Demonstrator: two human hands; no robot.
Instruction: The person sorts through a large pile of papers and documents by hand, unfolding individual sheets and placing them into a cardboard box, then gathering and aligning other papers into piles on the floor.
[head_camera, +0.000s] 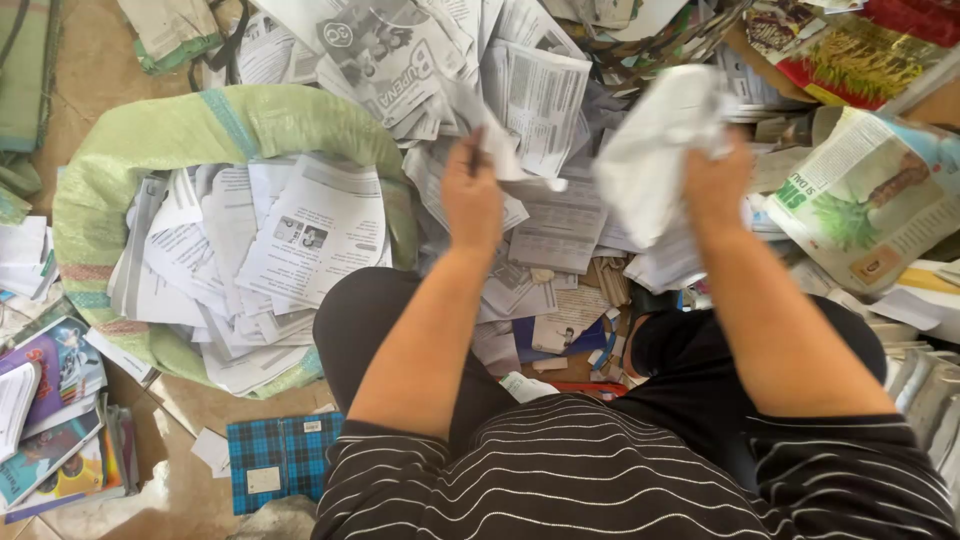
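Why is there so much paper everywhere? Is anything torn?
Loose printed sheets lie in a heap on the floor. The left hand pinches a ragged strip; the right hand grips a crumpled wad. More sheets fill the green sack.

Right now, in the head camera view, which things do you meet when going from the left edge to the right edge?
Colourful books on the floor → green woven sack full of printed pages → left hand pinching a paper strip → right hand gripping a crumpled white bundle → open magazine with a green plant picture.
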